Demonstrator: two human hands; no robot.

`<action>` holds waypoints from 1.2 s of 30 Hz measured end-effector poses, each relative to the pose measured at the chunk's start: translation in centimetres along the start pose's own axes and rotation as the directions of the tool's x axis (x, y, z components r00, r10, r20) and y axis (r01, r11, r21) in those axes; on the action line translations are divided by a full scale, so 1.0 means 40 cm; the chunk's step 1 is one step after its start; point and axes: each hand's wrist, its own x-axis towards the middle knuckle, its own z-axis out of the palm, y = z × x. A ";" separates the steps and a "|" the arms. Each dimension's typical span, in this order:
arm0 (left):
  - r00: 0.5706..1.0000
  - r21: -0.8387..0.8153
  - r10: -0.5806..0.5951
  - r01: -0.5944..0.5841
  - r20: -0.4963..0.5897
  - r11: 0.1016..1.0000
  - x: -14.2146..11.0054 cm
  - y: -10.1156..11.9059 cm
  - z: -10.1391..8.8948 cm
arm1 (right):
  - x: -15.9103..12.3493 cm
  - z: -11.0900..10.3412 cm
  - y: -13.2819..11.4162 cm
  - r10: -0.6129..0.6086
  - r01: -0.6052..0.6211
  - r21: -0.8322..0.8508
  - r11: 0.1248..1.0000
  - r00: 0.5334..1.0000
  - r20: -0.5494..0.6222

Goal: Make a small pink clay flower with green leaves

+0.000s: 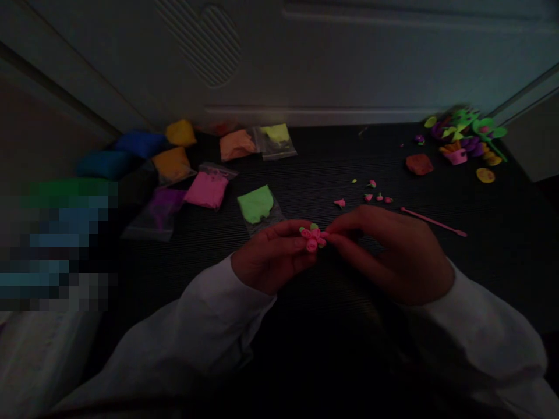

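My left hand (pixel 275 256) is closed on a small cluster of pink clay flowers (pixel 311 240) with light green leaves. From the right, my right hand (pixel 388 250) pinches a small pink clay bud (pixel 324 234) at the cluster's edge; whether the two are joined I cannot tell. Just beyond my right hand lie several loose pink clay buds (pixel 368 198), some with bits of green. A single pink bud (pixel 339 203) sits closer to my fingertips. Right of that hand rests a thin pink modelling tool (pixel 434 222).
Bags of coloured clay line the left and back, among them green (pixel 255 205), pink (pixel 207 187), orange (pixel 237 144) and blue (pixel 138 143). At the back right are a reddish lump (pixel 419 164) and a pile of colourful clay flowers (pixel 469 134). A pale panel (pixel 349 64) rises behind the dark table.
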 end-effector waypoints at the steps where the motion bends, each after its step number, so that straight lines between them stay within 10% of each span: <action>1: 1.000 0.003 0.000 0.000 -0.004 1.000 0.000 0.000 0.001 | 0.000 0.000 0.001 -0.002 0.002 -0.001 1.000 1.000 0.003; 36: 0.995 0.030 0.063 -0.061 -0.080 0.998 0.010 0.002 0.001 | 0.006 0.020 0.009 -0.052 0.052 -0.010 0.999 0.998 -0.033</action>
